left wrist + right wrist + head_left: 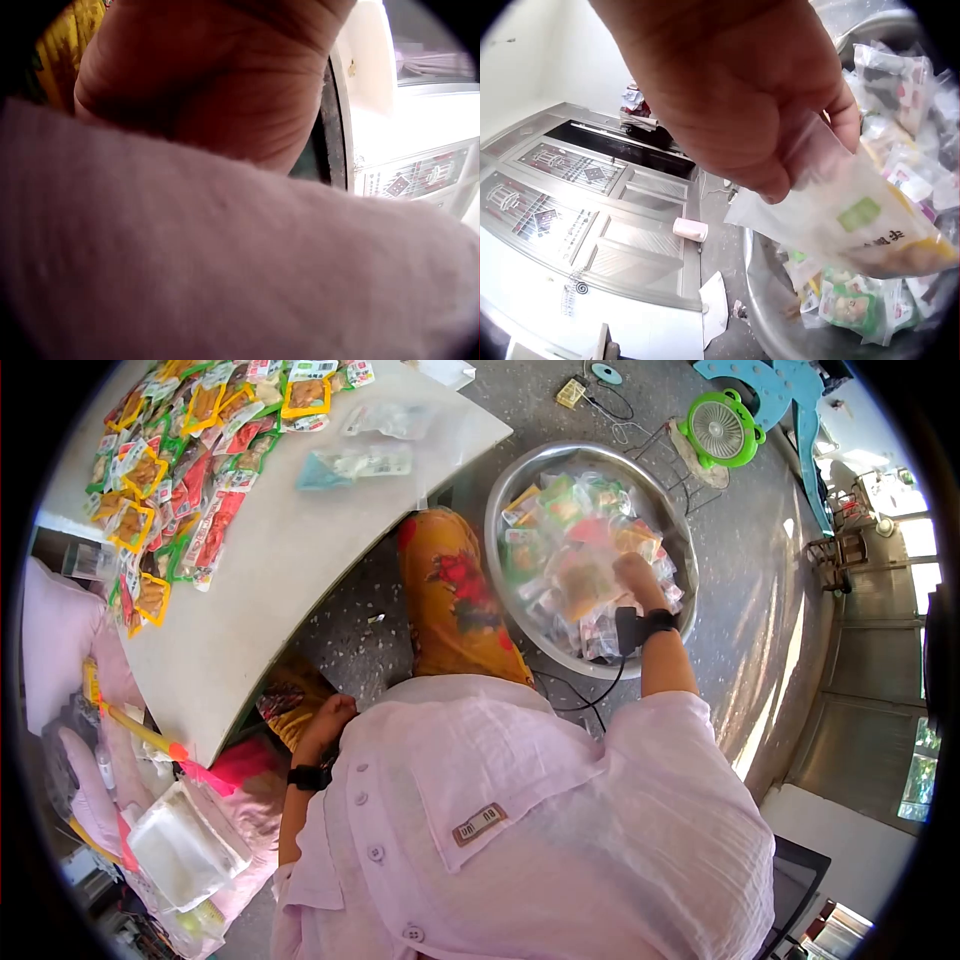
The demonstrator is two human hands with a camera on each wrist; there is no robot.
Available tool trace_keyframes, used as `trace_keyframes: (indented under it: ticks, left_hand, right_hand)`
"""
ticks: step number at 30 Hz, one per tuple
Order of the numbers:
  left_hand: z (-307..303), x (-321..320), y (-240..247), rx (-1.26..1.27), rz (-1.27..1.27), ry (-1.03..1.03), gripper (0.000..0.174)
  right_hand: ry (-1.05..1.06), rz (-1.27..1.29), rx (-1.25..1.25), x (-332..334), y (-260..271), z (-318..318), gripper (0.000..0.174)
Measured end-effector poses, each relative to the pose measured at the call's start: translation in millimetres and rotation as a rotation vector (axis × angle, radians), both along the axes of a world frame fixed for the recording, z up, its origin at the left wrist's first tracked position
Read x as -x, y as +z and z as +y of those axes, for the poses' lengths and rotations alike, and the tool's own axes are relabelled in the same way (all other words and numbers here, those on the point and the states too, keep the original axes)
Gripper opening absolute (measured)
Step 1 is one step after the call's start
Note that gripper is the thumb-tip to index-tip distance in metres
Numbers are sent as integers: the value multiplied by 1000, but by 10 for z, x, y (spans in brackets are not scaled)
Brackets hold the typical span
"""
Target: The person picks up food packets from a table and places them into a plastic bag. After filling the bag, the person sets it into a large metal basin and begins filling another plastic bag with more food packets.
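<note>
Over a large metal basin [503, 595], my right hand [640, 578] pinches the edge of a frosted plastic snack packet [859, 217] between thumb and fingers. The packet has a green label, dark print and a yellow edge, and tilts downward in the right wrist view. Beneath it, the basin holds a heap of wrapped snack packets [847, 307]. My left hand [328, 722] rests by my left thigh near the table edge, fingers loosely curled, holding nothing visible. In the left wrist view a sleeve [225, 247] covers much of the picture and the fingers are hidden.
A pale table [260, 600] at the left bears a pile of colourful snack packets [185, 470] and clear plastic bags [385, 420]. A green fan [720, 428] stands beyond the basin. A white foam box [190, 845] lies at lower left. A black cable [600, 705] runs from my right wrist.
</note>
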State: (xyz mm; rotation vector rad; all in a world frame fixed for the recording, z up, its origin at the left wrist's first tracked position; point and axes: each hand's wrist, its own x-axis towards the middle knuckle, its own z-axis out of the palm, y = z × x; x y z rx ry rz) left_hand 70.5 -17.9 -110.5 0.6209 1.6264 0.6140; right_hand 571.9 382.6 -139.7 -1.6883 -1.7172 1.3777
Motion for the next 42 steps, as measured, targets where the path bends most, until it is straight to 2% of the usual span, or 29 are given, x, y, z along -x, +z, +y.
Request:
trace_keyframes:
  ticks: [2,5,8,12,15,17,18,19,22,23,24,26,28,30,31,34,36,38,40,42]
  left_hand:
    - [-2,9,-28,1,2,3,20]
    - [5,7,-50,8,33,-26,20]
    - [64,-23,-13,17,54,-42,20]
    - [13,-24,-104,-20,66,-45,16]
    - [-11,-35,-22,-10,16,30,14]
    - [-53,-9,-42,-29,-6,59,14]
    - [-94,39,-141,-63,4,52,14]
    - [-148,78,-183,-97,18,58,15]
    - [-88,80,285,41,51,97,19]
    - [-138,115,312,-106,58,94,21]
    - [-182,159,380,-130,93,119,21]
    - [-255,255,563,-173,162,157,22]
    - [-398,344,847,-245,193,259,20]
    - [-563,431,1075,-314,231,339,18]
    - [-604,357,1351,-324,147,551,16]
    - [-1018,557,1524,-410,408,629,16]
    - [-1355,726,1564,-524,514,750,16]
    - [-1712,939,1509,-412,936,882,21]
    - [-2095,1150,1384,-205,1424,912,23]
    - [-2469,1314,1319,26,1706,701,32]
  right_hand:
    - [-118,-162,-87,-286,-13,138,17]
    - [-236,-422,-313,-297,267,281,17]
    - [-161,-516,-593,-220,368,409,18]
    - [-45,-650,-531,205,193,464,20]
    - [227,-662,-583,615,-267,476,20]
    - [220,-467,-509,1181,52,130,21]
    - [164,-270,-449,1431,341,-71,20]
    - [191,-155,-476,1596,397,-120,17]
    - [238,38,-585,2109,656,-239,14]
    - [273,85,-669,2257,702,-256,13]
    - [306,138,-750,2413,745,-307,13]
    - [269,221,-733,2755,1025,-597,17]
    - [363,190,-721,2971,1076,-761,20]
    - [506,171,-845,3128,1121,-925,20]
    - [550,182,-909,3187,1080,-985,21]
    - [578,164,-1106,3275,1021,-1149,21]
    - [577,134,-1172,3308,994,-1207,20]
    - [582,94,-1172,3295,953,-1198,20]
    - [559,126,-1119,3298,855,-1159,20]
    - [527,166,-1042,3293,844,-1103,21]
